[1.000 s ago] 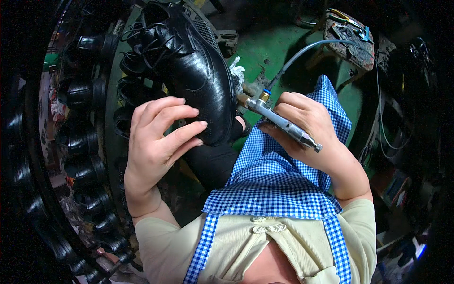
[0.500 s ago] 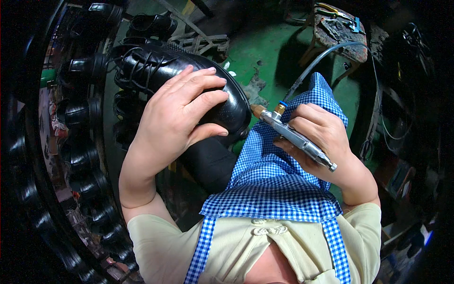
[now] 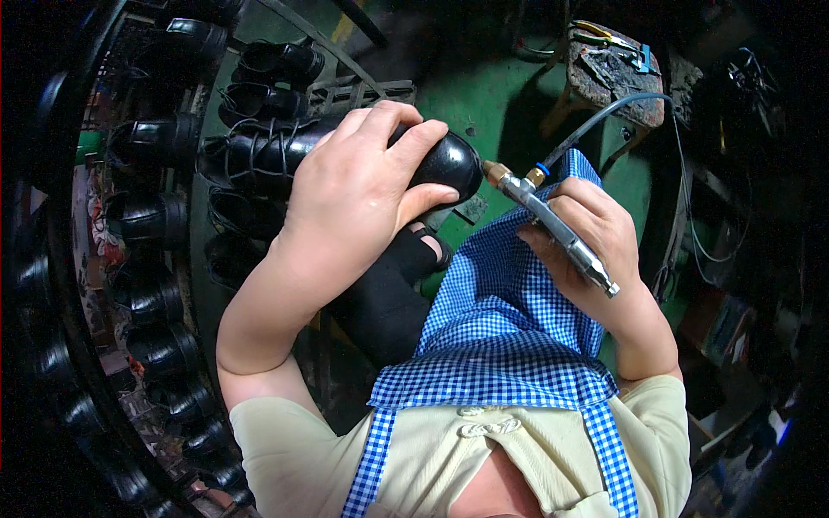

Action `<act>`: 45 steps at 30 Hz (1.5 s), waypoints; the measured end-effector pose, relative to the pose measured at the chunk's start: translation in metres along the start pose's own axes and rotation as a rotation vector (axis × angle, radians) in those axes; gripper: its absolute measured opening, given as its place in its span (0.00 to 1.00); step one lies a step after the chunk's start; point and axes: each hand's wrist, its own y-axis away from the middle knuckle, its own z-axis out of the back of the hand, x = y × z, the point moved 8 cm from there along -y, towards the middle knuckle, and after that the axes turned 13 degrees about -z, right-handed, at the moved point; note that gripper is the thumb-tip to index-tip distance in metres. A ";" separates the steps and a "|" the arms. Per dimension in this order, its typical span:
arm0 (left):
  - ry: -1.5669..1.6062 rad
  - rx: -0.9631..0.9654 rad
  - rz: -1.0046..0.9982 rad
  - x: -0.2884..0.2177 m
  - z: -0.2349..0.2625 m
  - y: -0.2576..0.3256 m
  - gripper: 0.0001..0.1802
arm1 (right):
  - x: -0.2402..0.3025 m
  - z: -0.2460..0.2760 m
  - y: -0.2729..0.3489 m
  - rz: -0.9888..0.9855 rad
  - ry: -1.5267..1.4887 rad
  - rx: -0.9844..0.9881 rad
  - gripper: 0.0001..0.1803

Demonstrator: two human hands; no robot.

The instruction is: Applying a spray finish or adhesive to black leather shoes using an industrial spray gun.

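Observation:
My left hand point(image 3: 354, 186) is wrapped over the front of a black lace-up shoe point(image 3: 454, 166), with thumb and fingers on either side of it. The shoe's glossy toe points right, and its laces lie left of my wrist. In my right hand point(image 3: 600, 242) is a metal spray gun point(image 3: 557, 223), gripped along its body. Its brass-coloured nozzle sits close to the tip of the toe. From a brass fitting with a blue ring, a grey hose point(image 3: 583, 125) curves up and right. Whether any spray comes out cannot be seen.
Black shoes point(image 3: 155, 216) stand in rows on a rack to my left, with more lace-up shoes point(image 3: 276, 65) beyond my left hand. A worn stool point(image 3: 609, 82) at the far right carries pliers point(image 3: 604, 36). My checked apron point(image 3: 492, 319) covers my lap above the green floor point(image 3: 492, 95).
My left hand has moved right and slightly up with the shoe, which has turned so its toe points more directly right. The spray gun has shifted slightly right, its nozzle still near the toe.

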 end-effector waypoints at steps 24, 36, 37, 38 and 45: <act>-0.453 0.200 0.238 0.074 -0.033 -0.056 0.26 | -0.029 -0.026 -0.065 -0.089 -0.077 -0.175 0.10; -0.230 0.583 0.393 0.132 -0.036 -0.066 0.39 | -0.009 -0.067 -0.097 -0.042 0.141 -0.305 0.14; -0.227 0.623 0.397 0.138 -0.038 -0.065 0.39 | -0.007 -0.069 -0.097 -0.036 0.135 -0.303 0.14; -0.225 0.664 0.402 0.143 -0.040 -0.063 0.40 | -0.006 -0.072 -0.097 -0.036 0.135 -0.302 0.14; 0.040 0.514 0.648 0.201 -0.054 -0.039 0.45 | 0.004 -0.081 -0.094 -0.006 0.084 -0.307 0.15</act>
